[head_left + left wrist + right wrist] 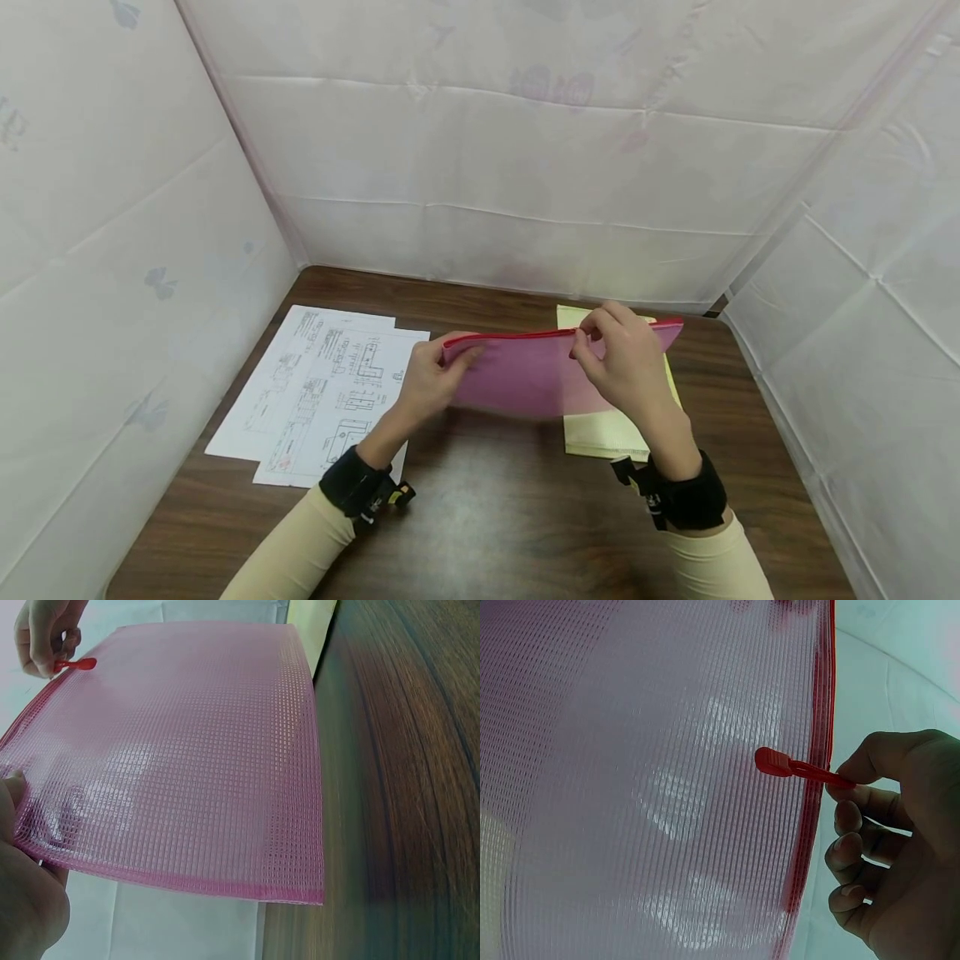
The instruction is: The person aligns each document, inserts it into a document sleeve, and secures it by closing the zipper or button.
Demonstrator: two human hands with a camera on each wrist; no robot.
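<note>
Hiding yellow pouch (611, 429), pink pouch (525, 375)

Soft, even light fills the white-curtained booth. White glare patches sit on the pink mesh pouch (187, 765), a faint shadow lies beneath it on the table (487, 500), and the wrist views blur nearby.

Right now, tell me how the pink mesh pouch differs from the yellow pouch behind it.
The pink mesh pouch is held up off the table; the yellow pouch lies flat on the table. The left hand grips the pink one's end and the right hand pinches its red zipper pull; no hand touches the yellow one. The pink one shows fully, the yellow one is partly hidden. Both are flat and rectangular.
</note>
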